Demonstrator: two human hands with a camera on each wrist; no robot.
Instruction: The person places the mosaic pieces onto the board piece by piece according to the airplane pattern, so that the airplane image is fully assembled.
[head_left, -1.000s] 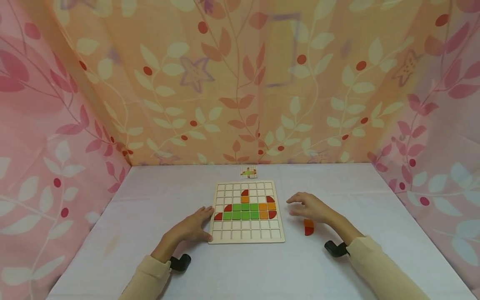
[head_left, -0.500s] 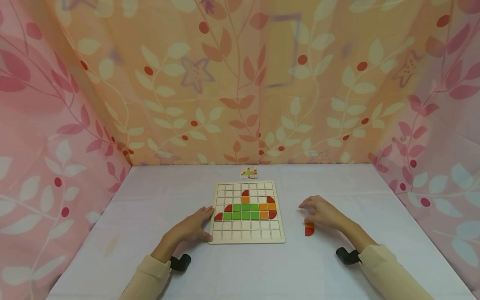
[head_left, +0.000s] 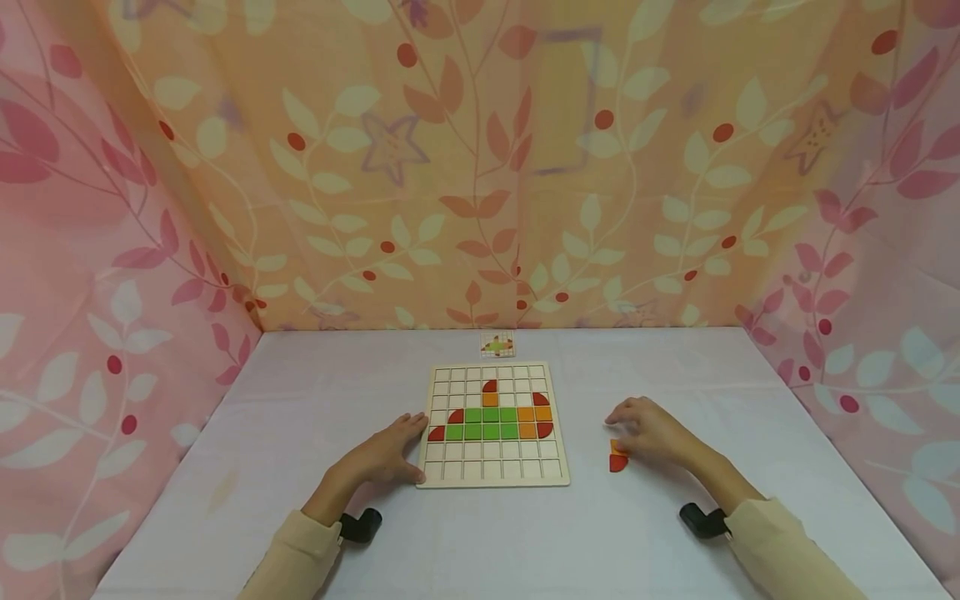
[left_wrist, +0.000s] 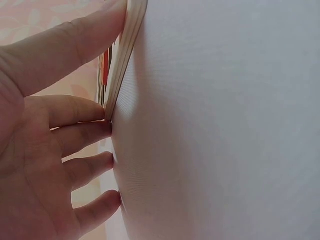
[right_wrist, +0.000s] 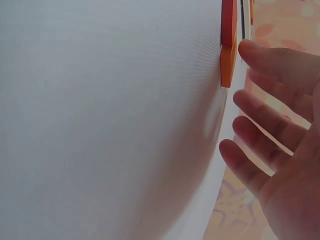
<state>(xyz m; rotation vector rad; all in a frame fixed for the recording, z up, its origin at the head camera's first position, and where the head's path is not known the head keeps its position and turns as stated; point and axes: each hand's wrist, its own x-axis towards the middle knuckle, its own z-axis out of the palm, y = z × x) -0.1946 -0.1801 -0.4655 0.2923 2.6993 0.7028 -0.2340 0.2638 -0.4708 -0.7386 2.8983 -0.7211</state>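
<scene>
A square wooden grid board (head_left: 491, 470) lies on the table, with green square tiles (head_left: 491, 423), orange square tiles and red quarter-round tiles set in its cells. My left hand (head_left: 384, 450) rests at the board's left edge; thumb and fingertips touch it in the left wrist view. To the right of the board, my right hand (head_left: 651, 429) hovers over a loose orange tile (right_wrist: 228, 65) and a red quarter-round tile (head_left: 618, 463) lying against each other. Its fingers are loosely spread, and the thumb tip is beside the orange tile. In the head view the hand partly covers that tile.
A small picture card (head_left: 497, 343) with a coloured pattern lies behind the board. The white-covered table (head_left: 510, 550) is bounded by patterned fabric (head_left: 480, 167) at the back and sides. Black wrist mounts (head_left: 703, 521) stick out inward from both wrists.
My right hand has moved right and slightly toward me, over the loose tiles, now partly covering the orange one. My left hand and the board have stayed in place.
</scene>
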